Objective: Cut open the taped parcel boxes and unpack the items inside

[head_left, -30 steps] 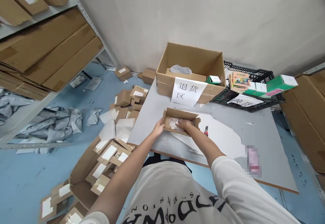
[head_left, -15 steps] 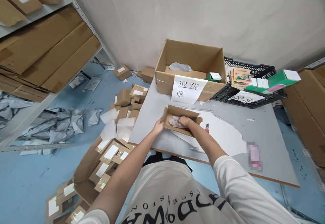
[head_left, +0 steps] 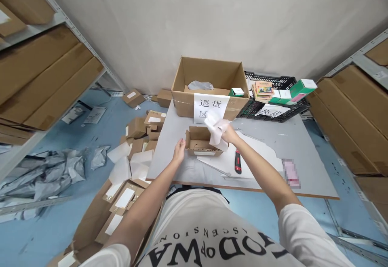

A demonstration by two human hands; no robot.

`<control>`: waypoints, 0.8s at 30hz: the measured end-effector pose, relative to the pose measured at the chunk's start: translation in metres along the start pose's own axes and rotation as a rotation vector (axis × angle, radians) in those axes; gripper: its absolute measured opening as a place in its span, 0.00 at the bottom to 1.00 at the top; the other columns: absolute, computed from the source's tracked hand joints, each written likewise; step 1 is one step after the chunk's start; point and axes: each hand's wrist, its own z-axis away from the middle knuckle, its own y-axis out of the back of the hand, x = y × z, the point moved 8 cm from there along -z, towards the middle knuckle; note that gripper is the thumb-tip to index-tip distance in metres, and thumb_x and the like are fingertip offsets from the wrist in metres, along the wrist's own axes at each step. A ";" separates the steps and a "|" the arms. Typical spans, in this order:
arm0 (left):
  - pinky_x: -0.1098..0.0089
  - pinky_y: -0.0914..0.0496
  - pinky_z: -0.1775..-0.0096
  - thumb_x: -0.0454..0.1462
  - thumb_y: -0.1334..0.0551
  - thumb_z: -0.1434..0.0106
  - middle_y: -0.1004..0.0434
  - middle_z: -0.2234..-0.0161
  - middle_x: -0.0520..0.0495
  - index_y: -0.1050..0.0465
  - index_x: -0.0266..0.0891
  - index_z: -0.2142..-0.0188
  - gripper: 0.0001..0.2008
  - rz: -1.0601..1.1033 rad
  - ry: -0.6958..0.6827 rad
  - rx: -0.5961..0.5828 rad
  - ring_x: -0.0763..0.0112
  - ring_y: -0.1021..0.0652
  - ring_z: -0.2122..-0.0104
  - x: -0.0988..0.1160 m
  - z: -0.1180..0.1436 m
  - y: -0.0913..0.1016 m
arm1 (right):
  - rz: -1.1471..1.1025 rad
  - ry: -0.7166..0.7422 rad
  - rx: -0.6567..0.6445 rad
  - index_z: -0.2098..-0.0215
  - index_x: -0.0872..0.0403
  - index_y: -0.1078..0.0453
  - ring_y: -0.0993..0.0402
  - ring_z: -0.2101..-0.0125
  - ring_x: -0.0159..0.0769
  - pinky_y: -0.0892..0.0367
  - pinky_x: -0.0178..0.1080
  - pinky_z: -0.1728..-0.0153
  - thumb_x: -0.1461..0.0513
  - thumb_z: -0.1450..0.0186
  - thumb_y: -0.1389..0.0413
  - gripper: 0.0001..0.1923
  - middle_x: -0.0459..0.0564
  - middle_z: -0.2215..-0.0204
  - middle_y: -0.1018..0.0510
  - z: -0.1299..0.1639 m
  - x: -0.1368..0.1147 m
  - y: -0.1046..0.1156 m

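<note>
The right hand [head_left: 228,133] is pinched on a thin white crumpled sheet of paper [head_left: 216,126] and holds it up in the air, just above the small open brown cardboard box [head_left: 200,141]. The paper looks very light and soft — it bends and hangs down from the fingers. It could tear if pulled hard, so a gentle pinch at one edge seems enough.

The little box sits on the grey flat surface [head_left: 303,154], near its front edge. It looks light too, and a bit stiff, with thin walls. The left hand [head_left: 179,149] rests against the box's left wall with the fingers loosely spread, not closed around it. A good place to hold the box seems to be its side walls.

Both arms reach forward — the right one is raised higher, with the wrist bent up. A red and black cutter knife [head_left: 238,162] lies just beside the right forearm.
</note>
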 end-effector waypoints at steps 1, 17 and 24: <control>0.58 0.51 0.37 0.54 0.42 0.40 0.43 0.37 0.38 0.36 0.38 0.43 0.32 -0.010 -0.102 0.042 0.57 0.45 0.36 0.015 0.005 0.004 | -0.141 -0.023 0.066 0.59 0.55 0.27 0.27 0.55 0.46 0.34 0.45 0.53 0.61 0.44 0.43 0.14 0.52 0.59 0.21 0.005 -0.003 0.007; 0.59 0.27 0.57 0.45 0.28 0.55 0.21 0.60 0.40 0.28 0.34 0.56 0.28 0.272 0.134 -0.160 0.55 0.21 0.59 0.031 0.033 0.045 | -0.852 -0.244 -0.094 0.49 0.48 0.32 0.24 0.59 0.38 0.29 0.44 0.57 0.57 0.49 0.34 0.29 0.53 0.48 0.28 0.086 -0.028 -0.067; 0.60 0.27 0.56 0.35 0.33 0.47 0.23 0.56 0.36 0.33 0.32 0.53 0.22 -0.174 0.323 0.094 0.57 0.22 0.57 -0.075 -0.015 0.110 | -0.727 -0.441 0.703 0.53 0.52 0.33 0.28 0.74 0.29 0.30 0.38 0.70 0.53 0.45 0.39 0.23 0.52 0.59 0.24 0.163 0.076 0.002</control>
